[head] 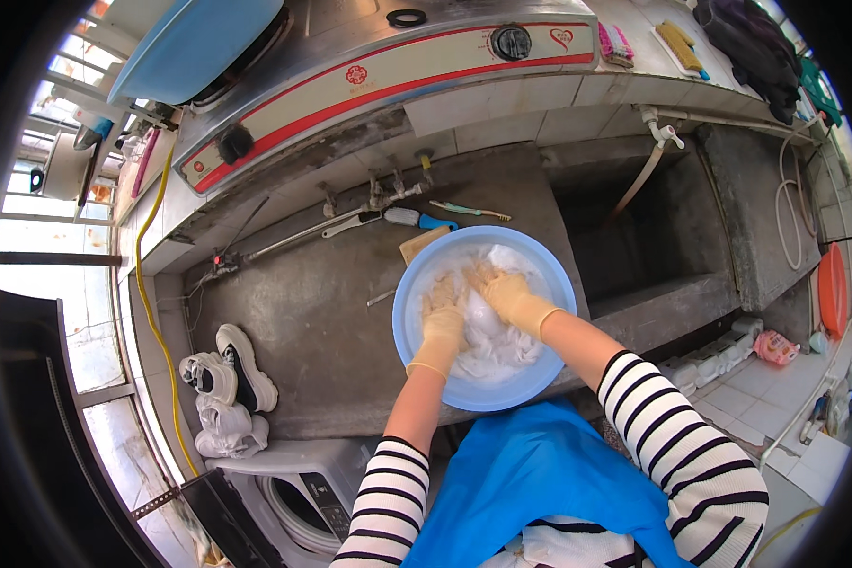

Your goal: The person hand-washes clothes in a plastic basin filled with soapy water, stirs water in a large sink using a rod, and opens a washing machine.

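A round light-blue plastic basin (485,402) stands on the dark counter before me and holds sudsy water with white cloth (493,355) in it. Both my hands wear thin yellowish rubber gloves and reach into the basin. My left hand (444,312) is at the basin's left side, its fingers partly under the cloudy water. My right hand (504,291) lies over the cloth near the middle, fingertips in the suds. Whether either hand grips the cloth is hidden by the foam. A wooden block (420,245) lies behind the basin, partly covered by it.
Scrub brushes (401,216) and a toothbrush (468,210) lie behind the basin. Shoes (245,369) stand at the counter's left end. A deep stone sink (646,227) with a tap (664,135) is on the right. A gas stove (397,64) sits above the counter, a washing machine (291,497) below.
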Tool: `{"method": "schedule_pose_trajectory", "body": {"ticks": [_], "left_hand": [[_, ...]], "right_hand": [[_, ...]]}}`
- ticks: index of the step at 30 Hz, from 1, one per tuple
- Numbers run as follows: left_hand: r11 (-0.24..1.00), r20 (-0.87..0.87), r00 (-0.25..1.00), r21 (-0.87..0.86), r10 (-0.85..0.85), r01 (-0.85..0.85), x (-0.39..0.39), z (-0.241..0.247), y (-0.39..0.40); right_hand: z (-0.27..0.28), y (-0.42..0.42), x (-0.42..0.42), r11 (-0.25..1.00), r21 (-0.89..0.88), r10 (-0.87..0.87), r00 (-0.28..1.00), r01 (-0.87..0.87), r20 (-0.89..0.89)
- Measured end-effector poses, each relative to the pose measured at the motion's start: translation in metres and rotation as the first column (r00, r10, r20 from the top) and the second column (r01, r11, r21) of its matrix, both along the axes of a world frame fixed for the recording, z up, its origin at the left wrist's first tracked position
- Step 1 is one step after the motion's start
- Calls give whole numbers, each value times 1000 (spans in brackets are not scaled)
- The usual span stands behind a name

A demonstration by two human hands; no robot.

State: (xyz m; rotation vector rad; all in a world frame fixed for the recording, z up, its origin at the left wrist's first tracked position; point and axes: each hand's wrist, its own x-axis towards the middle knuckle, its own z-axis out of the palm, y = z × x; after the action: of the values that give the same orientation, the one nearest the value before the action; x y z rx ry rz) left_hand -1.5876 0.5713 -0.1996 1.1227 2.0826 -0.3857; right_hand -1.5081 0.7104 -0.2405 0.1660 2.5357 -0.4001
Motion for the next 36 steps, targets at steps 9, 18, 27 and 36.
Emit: {"method": "schedule_pose_trajectory", "body": {"ticks": [9,18,27,36], "left_hand": [[865,-307,941,501,141,34,38,-61,-67],[956,91,957,78,274,-281,65,-2,-36],[922,70,962,276,264,-273,80,-9,-72],[735,81,897,543,434,-405,38,7,-43]], "right_hand": [[53,-11,47,995,-98,-7,989,-8,-148],[19,-55,76,973,-100,-211,977,208,-22],[-1,-44,113,925,-381,-7,999,-10,-44],[26,-18,38,959,-208,-271,847,195,-457]]}}
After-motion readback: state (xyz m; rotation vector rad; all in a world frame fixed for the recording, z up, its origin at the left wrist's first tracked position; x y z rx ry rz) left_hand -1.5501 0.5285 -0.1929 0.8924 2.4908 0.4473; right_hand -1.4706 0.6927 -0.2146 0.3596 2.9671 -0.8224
